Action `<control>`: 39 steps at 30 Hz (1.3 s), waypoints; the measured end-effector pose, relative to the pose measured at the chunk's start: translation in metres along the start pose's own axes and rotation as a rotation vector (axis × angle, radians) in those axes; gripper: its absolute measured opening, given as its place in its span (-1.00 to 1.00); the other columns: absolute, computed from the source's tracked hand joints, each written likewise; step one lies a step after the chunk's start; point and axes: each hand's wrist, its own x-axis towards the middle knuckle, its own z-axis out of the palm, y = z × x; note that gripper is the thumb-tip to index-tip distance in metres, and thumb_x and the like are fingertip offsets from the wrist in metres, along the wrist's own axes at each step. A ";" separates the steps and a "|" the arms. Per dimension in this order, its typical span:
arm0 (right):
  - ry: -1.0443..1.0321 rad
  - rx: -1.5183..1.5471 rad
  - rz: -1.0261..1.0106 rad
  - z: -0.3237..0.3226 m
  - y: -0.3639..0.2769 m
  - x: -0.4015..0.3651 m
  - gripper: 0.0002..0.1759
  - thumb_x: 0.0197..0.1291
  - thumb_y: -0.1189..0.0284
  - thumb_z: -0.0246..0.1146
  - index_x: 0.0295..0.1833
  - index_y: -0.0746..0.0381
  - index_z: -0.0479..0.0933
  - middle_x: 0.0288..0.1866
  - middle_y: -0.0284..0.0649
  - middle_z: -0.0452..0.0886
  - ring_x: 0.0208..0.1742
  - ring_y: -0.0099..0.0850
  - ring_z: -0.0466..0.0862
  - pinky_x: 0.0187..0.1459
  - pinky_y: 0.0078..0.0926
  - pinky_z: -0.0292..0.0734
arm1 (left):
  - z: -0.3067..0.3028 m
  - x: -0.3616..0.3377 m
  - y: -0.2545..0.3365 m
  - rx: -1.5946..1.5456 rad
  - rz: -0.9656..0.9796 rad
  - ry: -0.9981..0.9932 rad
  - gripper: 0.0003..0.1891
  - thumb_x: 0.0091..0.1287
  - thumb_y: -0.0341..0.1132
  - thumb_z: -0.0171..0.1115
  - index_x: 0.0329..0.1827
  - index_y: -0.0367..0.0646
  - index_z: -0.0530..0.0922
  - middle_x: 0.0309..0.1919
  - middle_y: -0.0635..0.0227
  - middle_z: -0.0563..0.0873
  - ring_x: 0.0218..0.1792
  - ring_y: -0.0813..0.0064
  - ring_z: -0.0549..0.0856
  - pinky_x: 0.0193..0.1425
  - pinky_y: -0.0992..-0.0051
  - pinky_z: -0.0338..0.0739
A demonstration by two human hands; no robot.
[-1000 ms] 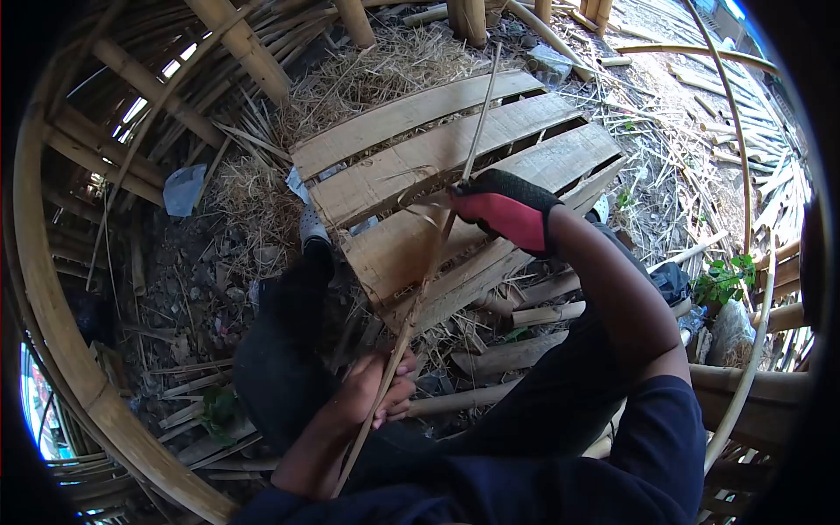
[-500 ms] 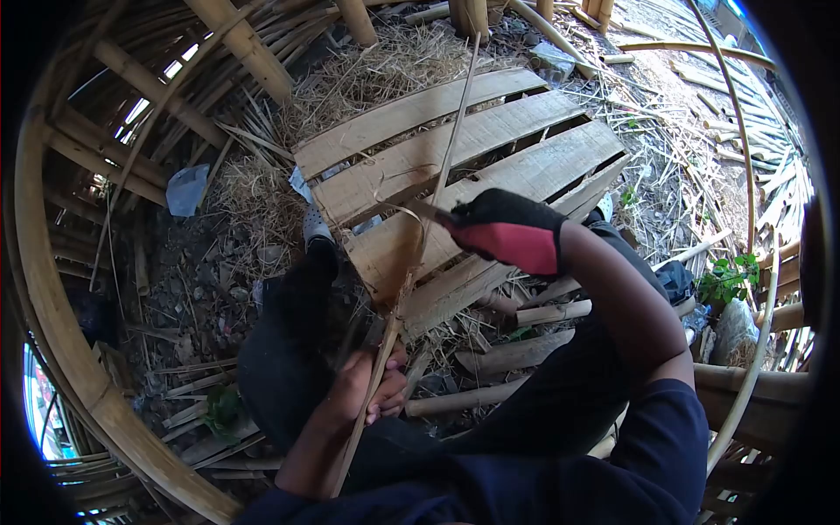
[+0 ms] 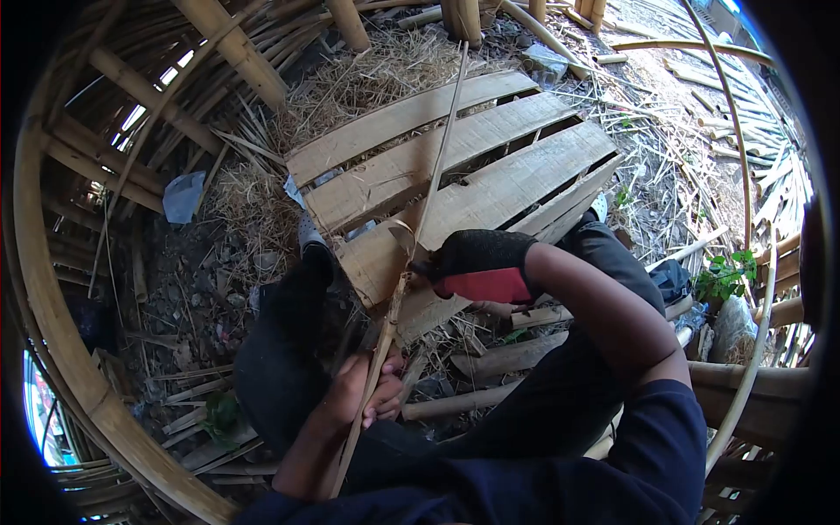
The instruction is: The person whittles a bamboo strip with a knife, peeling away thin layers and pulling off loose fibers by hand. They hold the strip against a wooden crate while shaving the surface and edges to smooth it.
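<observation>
A long thin bamboo strip [image 3: 440, 157] runs from my lap up across a slatted wooden platform [image 3: 490, 188]. My bare left hand [image 3: 367, 389] is wrapped round the strip's lower part, below the platform's near corner. On my right hand [image 3: 477, 265] is a black and red glove; its fingers are closed beside the strip, near the platform's near edge. A dark tool held in it is mostly hidden, with only a small part showing by the fingertips. A thin curled shaving [image 3: 402, 234] stands off the strip just above the glove.
Curved bamboo poles [image 3: 66, 350] frame the left side, with another bent pole [image 3: 759, 376] at the right. Dry straw [image 3: 376, 83] lies behind the platform. Plastic scraps [image 3: 184, 197], cut bamboo pieces [image 3: 464, 402] and a green plant [image 3: 726, 276] are on the ground.
My right hand has moved down and left along the strip, toward my left hand. The dark blade that showed ahead of the glove is now mostly hidden. The view has shifted slightly.
</observation>
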 end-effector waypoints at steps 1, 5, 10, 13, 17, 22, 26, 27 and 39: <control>-0.037 0.139 0.126 -0.015 -0.007 -0.001 -0.69 0.33 0.28 0.18 -0.09 0.32 0.62 -0.33 -0.03 0.62 -0.30 -0.28 0.63 -0.18 -0.34 0.52 | 0.001 0.000 0.000 0.051 0.016 0.024 -0.65 0.63 -0.09 -0.42 -0.25 -0.01 0.29 -0.85 0.40 0.33 -0.90 0.56 0.30 -0.75 0.59 0.14; -0.158 0.353 0.428 -0.036 -0.021 0.002 -0.60 0.38 0.15 0.17 -0.13 0.32 0.63 -0.43 -0.07 0.63 -0.38 -0.32 0.65 -0.25 -0.40 0.52 | 0.007 -0.002 -0.001 0.143 0.033 0.093 -0.61 0.62 0.02 -0.35 -0.24 -0.05 0.29 -0.84 0.46 0.32 -0.90 0.61 0.25 -0.75 0.62 0.12; -0.027 0.076 0.461 -0.025 -0.023 0.009 -0.46 0.38 -0.05 0.13 -0.09 0.24 0.66 -0.36 -0.04 0.68 -0.34 -0.14 0.70 -0.24 -0.28 0.55 | 0.005 0.000 -0.003 0.136 0.040 0.089 -0.60 0.63 0.01 -0.39 -0.24 -0.07 0.29 -0.82 0.46 0.31 -0.88 0.60 0.23 -0.75 0.63 0.14; 0.123 0.050 0.639 -0.019 -0.043 0.017 -0.32 0.36 -0.21 0.01 -0.10 0.20 0.69 -0.37 0.00 0.68 -0.33 -0.06 0.71 -0.19 -0.21 0.57 | 0.008 0.002 -0.005 0.242 0.052 0.166 -0.60 0.63 -0.02 -0.41 -0.26 -0.05 0.30 -0.84 0.44 0.31 -0.89 0.58 0.26 -0.76 0.61 0.16; 0.168 -0.036 0.796 -0.022 -0.068 0.020 -0.24 0.36 -0.29 -0.11 -0.05 0.14 0.70 -0.42 0.03 0.66 -0.36 -0.04 0.70 -0.16 -0.21 0.57 | 0.011 0.002 -0.005 0.276 0.048 0.190 -0.59 0.63 -0.01 -0.41 -0.24 -0.08 0.28 -0.81 0.46 0.29 -0.87 0.61 0.20 -0.76 0.63 0.13; 0.356 0.299 0.520 -0.001 -0.048 0.022 -0.33 0.40 -0.19 0.03 0.08 0.21 0.61 -0.53 -0.17 0.59 -0.41 -0.18 0.67 -0.29 -0.32 0.53 | 0.007 -0.005 -0.004 0.193 0.092 0.042 -0.61 0.62 -0.02 -0.39 -0.24 -0.09 0.28 -0.83 0.47 0.28 -0.89 0.63 0.21 -0.77 0.63 0.12; 0.137 1.175 0.780 -0.014 -0.059 0.021 -0.34 0.38 -0.23 0.06 0.13 0.15 0.58 -0.58 -0.40 0.43 -0.53 -0.52 0.48 -0.44 -0.50 0.36 | 0.014 -0.012 0.001 0.178 0.092 -0.012 -0.61 0.62 0.00 -0.37 -0.25 -0.08 0.27 -0.83 0.46 0.28 -0.89 0.65 0.23 -0.77 0.61 0.11; 0.098 1.385 0.749 -0.010 -0.056 0.020 -0.36 0.37 -0.23 0.07 0.13 0.12 0.58 -0.58 -0.45 0.39 -0.55 -0.61 0.41 -0.48 -0.55 0.30 | 0.012 -0.013 0.001 0.151 0.071 -0.030 -0.60 0.62 0.01 -0.36 -0.25 -0.07 0.27 -0.83 0.46 0.29 -0.89 0.65 0.24 -0.76 0.62 0.11; -0.427 1.521 0.451 0.010 -0.016 -0.006 -0.42 0.41 -0.20 0.02 -0.48 0.01 0.40 -0.61 -0.53 0.31 -0.65 -0.68 0.26 -0.60 -0.66 0.07 | 0.010 -0.015 -0.010 0.005 -0.083 -0.252 -0.53 0.57 0.18 -0.31 -0.31 0.02 0.28 -0.82 0.42 0.34 -0.88 0.62 0.27 -0.68 0.61 0.13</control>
